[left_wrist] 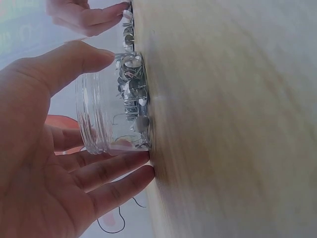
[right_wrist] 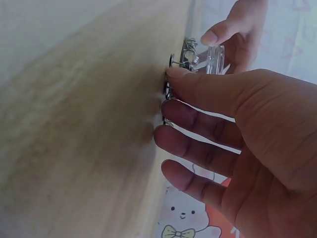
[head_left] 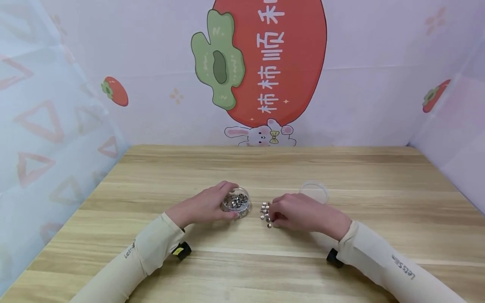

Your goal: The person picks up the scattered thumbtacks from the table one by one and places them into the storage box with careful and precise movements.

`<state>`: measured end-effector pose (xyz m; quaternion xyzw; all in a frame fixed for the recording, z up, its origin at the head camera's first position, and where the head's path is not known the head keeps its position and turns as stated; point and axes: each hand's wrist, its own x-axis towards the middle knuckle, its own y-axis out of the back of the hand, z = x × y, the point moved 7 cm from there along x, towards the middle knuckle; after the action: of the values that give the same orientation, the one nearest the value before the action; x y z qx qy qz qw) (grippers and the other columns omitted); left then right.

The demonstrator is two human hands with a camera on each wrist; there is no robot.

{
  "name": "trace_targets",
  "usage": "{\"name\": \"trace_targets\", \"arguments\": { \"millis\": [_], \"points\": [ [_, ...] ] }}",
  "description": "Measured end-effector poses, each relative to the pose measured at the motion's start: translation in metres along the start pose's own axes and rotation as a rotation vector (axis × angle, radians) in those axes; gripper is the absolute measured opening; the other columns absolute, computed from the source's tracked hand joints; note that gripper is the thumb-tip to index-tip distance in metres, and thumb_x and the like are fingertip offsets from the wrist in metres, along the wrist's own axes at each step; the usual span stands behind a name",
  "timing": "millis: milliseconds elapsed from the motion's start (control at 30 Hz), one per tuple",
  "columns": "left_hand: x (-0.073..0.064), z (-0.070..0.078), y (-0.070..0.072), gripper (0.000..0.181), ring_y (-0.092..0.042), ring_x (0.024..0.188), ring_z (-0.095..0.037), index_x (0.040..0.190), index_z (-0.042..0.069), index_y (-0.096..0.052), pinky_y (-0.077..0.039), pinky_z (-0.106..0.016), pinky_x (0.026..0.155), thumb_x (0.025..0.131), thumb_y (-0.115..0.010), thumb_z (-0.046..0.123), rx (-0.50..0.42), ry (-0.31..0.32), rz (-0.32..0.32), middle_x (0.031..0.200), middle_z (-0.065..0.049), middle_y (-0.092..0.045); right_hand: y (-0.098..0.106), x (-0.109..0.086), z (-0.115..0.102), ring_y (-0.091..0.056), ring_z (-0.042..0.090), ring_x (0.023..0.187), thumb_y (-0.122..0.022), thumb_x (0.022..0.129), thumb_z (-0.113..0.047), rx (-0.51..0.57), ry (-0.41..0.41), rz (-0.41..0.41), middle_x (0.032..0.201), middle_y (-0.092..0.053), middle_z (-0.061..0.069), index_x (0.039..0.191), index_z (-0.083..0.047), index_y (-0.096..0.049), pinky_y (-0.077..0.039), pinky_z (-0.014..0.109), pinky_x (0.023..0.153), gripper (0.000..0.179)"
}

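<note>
A low, clear round jar [head_left: 247, 207] holding silver thumbtacks [head_left: 236, 201] stands on the wooden table. My left hand [head_left: 206, 206] grips it from the left; in the left wrist view the thumb lies on one side of the jar wall [left_wrist: 94, 116], fingers on the other. Just right of the jar, loose thumbtacks [head_left: 264, 211] form a small pile. Over the pile's right side is my right hand [head_left: 297, 212], its fingers bent down to the tabletop. In the right wrist view tacks [right_wrist: 168, 90] show by the thumb and index fingertips; whether any are pinched is unclear.
Behind the right hand a clear round lid [head_left: 315, 192] lies flat on the wooden table [head_left: 242, 269]. Printed cloth walls [head_left: 159, 109] stand along the table's back and both sides.
</note>
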<state>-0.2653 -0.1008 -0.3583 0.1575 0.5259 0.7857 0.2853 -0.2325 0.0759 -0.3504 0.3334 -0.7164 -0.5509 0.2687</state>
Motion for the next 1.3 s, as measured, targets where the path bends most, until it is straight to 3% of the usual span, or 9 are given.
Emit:
{"name": "trace_targets", "arguments": {
  "millis": [767, 900, 1067, 1300],
  "points": [
    [-0.002, 0.001, 0.001, 0.075, -0.058, 0.117, -0.028, 0.143, 0.009, -0.039, -0.049, -0.044, 0.101, 0.084, -0.072, 0.04, -0.003, 0.006, -0.009, 0.134, -0.011, -0.052, 0.001, 0.003, 0.003, -0.053, -0.003, 0.071, -0.071, 0.088, -0.019, 0.025, -0.011, 0.034, 0.081, -0.064, -0.014, 0.082, -0.021, -0.069, -0.05, 0.02, 0.066, 0.006],
    [-0.006, -0.004, 0.006, 0.075, -0.058, 0.117, -0.029, 0.143, 0.009, -0.039, -0.048, -0.045, 0.101, 0.083, -0.072, 0.041, 0.01, 0.023, -0.004, 0.134, -0.011, -0.053, 0.011, 0.017, -0.004, -0.053, -0.001, 0.071, -0.071, 0.088, -0.02, 0.023, -0.014, 0.063, 0.081, -0.064, -0.013, 0.084, -0.02, -0.07, -0.051, 0.02, 0.07, 0.004],
    [-0.013, -0.01, 0.01, 0.073, -0.059, 0.115, -0.026, 0.141, 0.01, -0.041, -0.049, -0.044, 0.099, 0.083, -0.073, 0.04, 0.013, 0.032, 0.014, 0.133, -0.009, -0.054, 0.029, 0.051, -0.026, -0.055, 0.001, 0.072, -0.07, 0.09, -0.023, 0.003, 0.048, 0.136, 0.083, -0.064, -0.012, 0.088, -0.02, -0.071, -0.051, 0.02, 0.071, 0.004],
    [-0.002, -0.002, 0.003, 0.06, -0.058, 0.11, -0.017, 0.132, 0.016, -0.043, -0.049, -0.038, 0.095, 0.085, -0.07, 0.043, -0.027, -0.026, -0.001, 0.127, -0.004, -0.054, 0.043, 0.072, -0.042, -0.055, 0.002, 0.073, -0.07, 0.089, -0.021, -0.025, 0.085, 0.192, 0.084, -0.065, -0.012, 0.092, -0.021, -0.072, -0.05, 0.018, 0.07, 0.003]
  ]
}}
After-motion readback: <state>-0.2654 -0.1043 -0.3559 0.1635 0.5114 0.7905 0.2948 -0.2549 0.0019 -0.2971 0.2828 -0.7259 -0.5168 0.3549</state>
